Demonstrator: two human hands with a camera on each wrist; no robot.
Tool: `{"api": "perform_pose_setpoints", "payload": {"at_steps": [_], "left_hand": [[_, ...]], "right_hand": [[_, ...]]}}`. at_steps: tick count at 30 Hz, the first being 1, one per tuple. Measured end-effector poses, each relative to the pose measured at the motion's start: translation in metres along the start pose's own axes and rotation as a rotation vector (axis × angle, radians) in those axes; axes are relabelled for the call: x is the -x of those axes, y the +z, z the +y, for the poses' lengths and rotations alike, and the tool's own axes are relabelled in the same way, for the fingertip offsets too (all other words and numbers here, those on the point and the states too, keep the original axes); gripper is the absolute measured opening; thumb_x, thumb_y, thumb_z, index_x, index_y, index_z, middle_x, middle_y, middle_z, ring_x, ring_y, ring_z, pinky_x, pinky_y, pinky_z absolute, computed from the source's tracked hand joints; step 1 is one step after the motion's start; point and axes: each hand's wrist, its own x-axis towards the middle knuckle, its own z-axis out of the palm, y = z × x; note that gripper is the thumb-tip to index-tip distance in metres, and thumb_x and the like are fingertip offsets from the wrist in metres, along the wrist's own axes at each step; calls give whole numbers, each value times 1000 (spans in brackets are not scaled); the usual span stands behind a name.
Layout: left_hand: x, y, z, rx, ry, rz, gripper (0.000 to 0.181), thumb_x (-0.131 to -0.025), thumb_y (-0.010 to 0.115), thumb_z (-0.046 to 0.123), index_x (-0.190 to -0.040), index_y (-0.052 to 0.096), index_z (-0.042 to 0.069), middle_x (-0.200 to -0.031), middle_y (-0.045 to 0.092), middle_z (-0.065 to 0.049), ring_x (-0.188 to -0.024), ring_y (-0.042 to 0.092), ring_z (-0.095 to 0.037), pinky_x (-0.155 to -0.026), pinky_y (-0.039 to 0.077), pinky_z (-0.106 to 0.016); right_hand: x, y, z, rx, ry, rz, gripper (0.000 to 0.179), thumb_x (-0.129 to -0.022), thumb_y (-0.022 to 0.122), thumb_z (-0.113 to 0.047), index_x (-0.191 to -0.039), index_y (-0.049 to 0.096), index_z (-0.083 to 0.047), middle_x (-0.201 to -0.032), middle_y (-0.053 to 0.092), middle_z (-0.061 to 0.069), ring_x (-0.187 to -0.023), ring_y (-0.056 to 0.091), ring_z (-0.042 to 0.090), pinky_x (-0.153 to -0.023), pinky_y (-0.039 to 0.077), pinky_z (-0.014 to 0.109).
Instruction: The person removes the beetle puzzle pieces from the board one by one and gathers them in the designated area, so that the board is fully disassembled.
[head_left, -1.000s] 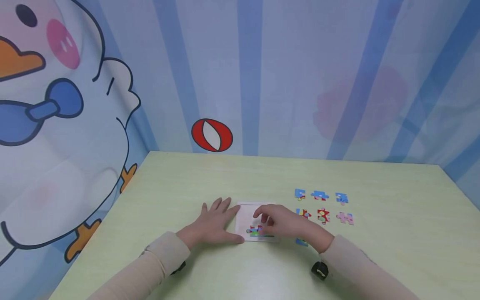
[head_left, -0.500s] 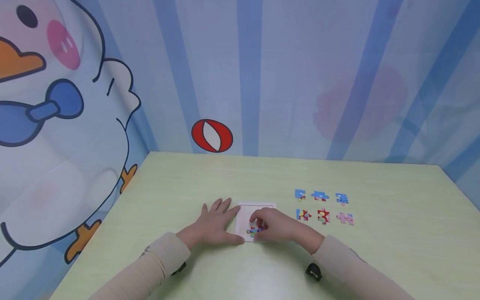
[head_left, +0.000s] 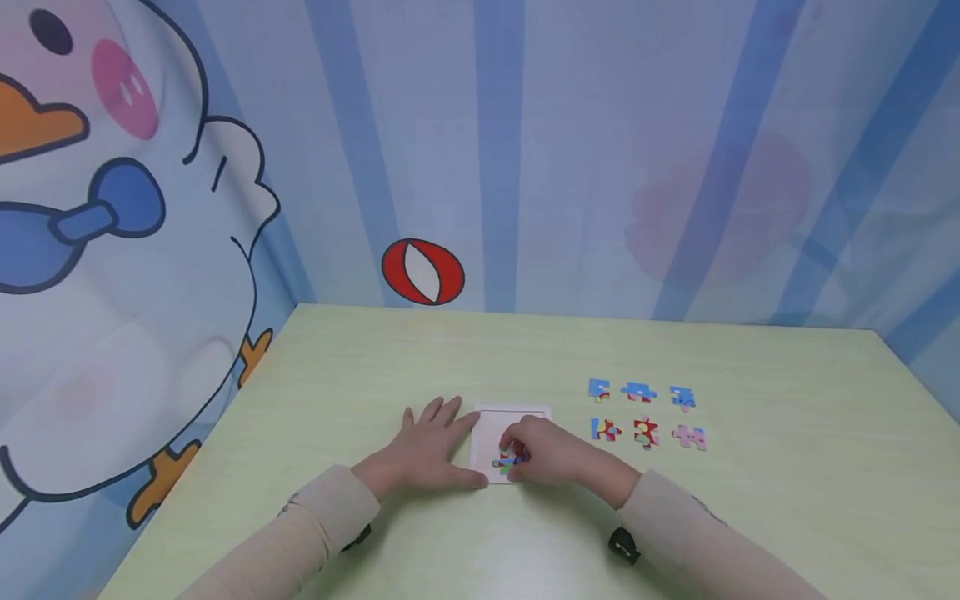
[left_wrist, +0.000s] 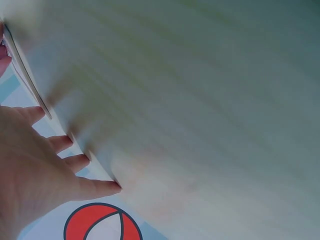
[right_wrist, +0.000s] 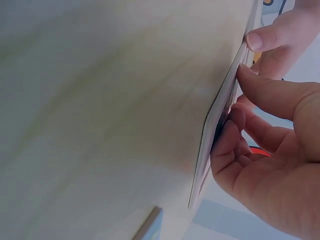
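Observation:
A white square puzzle board [head_left: 491,425] lies on the table, with colourful puzzle pieces [head_left: 504,463] in its near part. My left hand [head_left: 429,450] is spread flat at the board's left side, thumb and index finger touching its edge. In the left wrist view, the left hand's fingers [left_wrist: 60,145] reach out straight. Over the near right part of the board sits my right hand [head_left: 551,450], its fingers bent down onto the pieces. In the right wrist view, the right thumb [right_wrist: 260,82] touches the board's edge [right_wrist: 207,127]; whether a piece is pinched there is hidden.
To the right of the board, loose puzzle pieces [head_left: 645,432] lie in rows. A flat piece [right_wrist: 152,225] shows at the bottom of the right wrist view. The pale table [head_left: 375,350] ends at a striped blue curtain [head_left: 570,167] with printed cartoons.
My right hand has moved slightly left and down onto the board's pieces. A blue loose piece near the right wrist is no longer visible in the head view. My left hand stays put.

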Motion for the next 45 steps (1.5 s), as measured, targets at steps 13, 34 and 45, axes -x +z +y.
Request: {"api": "perform_pose_setpoints", "payload": {"at_steps": [13, 34, 45], "left_hand": [[0, 0, -1, 0, 1, -1, 93, -79, 57, 72, -152, 31, 20, -159, 20, -14, -145, 14, -42, -106, 12, -73], [-1, 0, -1, -1, -4, -7, 93, -79, 57, 72, -152, 32, 21, -159, 20, -13, -145, 14, -42, -106, 12, -73], [-2, 1, -1, 2, -10, -7, 93, -78, 57, 72, -151, 32, 20, -159, 20, -13, -145, 15, -41, -106, 13, -73]], "right_hand": [[-1, 3, 2, 42, -19, 9, 22, -82, 74, -4, -101, 65, -1, -85, 53, 3, -79, 46, 16, -74, 44, 33], [-1, -1, 7, -33, -58, 4, 16, -87, 67, 0, -99, 63, -9, -74, 54, -1, -68, 48, 14, -66, 41, 27], [2, -3, 8, -75, -57, 15, 15, -92, 59, 0, -98, 65, -12, -73, 55, -3, -65, 47, 11, -63, 40, 24]]}}
